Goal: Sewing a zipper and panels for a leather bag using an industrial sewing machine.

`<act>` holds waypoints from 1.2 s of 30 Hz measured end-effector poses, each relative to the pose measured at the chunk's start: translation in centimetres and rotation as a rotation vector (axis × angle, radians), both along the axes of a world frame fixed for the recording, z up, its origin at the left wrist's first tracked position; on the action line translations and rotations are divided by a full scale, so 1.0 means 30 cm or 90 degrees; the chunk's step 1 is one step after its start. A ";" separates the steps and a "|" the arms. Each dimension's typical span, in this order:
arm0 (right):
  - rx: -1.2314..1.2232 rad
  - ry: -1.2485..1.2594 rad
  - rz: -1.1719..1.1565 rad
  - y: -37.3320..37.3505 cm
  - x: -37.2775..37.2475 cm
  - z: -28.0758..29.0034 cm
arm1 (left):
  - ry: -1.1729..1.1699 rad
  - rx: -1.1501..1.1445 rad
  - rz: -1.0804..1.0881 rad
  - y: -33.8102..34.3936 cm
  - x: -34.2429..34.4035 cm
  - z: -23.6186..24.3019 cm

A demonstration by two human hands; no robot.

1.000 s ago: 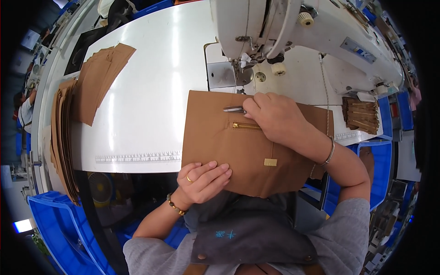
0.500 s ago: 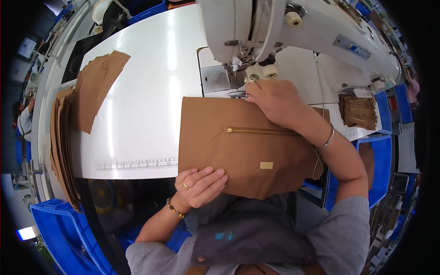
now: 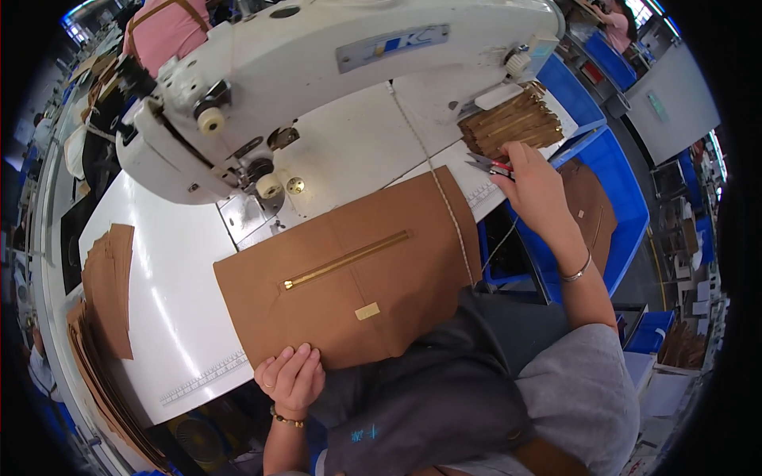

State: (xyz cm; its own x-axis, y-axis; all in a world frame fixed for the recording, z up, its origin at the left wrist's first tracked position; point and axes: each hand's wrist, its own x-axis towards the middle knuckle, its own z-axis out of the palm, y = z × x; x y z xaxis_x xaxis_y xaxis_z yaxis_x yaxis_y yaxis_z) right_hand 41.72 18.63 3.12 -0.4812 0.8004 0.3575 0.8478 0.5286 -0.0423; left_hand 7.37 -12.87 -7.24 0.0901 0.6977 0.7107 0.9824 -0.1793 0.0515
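Observation:
A brown fabric panel [image 3: 341,254] with a gold zipper [image 3: 349,262] and a small gold label [image 3: 367,311] lies across the front of the sewing table. My left hand [image 3: 292,378] grips its near left edge, fingers on top. Off to the right, my right hand [image 3: 533,186] holds a small pair of red-handled thread snips [image 3: 490,165], blades pointing left. The snips are beside a stack of brown zippered pieces [image 3: 516,123]. A cord [image 3: 432,170] hangs down over the panel's right part.
The white sewing machine [image 3: 302,63] stands behind the panel. Brown fabric pieces [image 3: 109,289] are stacked at the table's left. A blue bin [image 3: 627,214] at the right holds another brown panel [image 3: 586,206]. Other people [image 3: 163,32] work farther back.
My right hand has moved from beside the needle area out to the right with the snips. The view has turned rightward; my left hand still grips the panel's near edge.

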 end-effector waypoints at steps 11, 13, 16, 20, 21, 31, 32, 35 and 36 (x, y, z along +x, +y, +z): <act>-0.179 0.061 0.444 -0.050 -0.550 -0.068 | -0.002 -0.016 0.032 -0.015 0.012 0.009; -0.238 0.047 0.439 -0.054 -0.629 -0.076 | -0.007 -0.020 0.029 -0.020 0.011 0.017; -0.243 0.075 0.428 -0.064 -0.636 -0.106 | -0.016 -0.035 0.039 -0.032 0.007 0.030; -0.389 -0.004 0.381 -0.084 -0.630 -0.045 | -0.023 -0.039 0.050 -0.026 0.011 0.038; -0.389 0.000 0.368 -0.087 -0.611 -0.076 | -0.022 -0.040 0.037 -0.027 0.008 0.032; -0.298 0.243 0.363 -0.101 -0.182 -0.133 | -0.006 -0.105 -0.046 0.065 0.080 0.085; -0.293 0.282 0.329 -0.108 -0.109 -0.130 | -0.002 -0.106 -0.074 0.085 0.089 0.093; -0.183 0.283 0.269 -0.188 0.066 -0.077 | 0.002 -0.102 -0.045 0.100 0.050 0.089; -0.181 0.239 0.223 -0.225 0.111 -0.004 | 0.014 -0.096 -0.016 0.091 0.013 0.069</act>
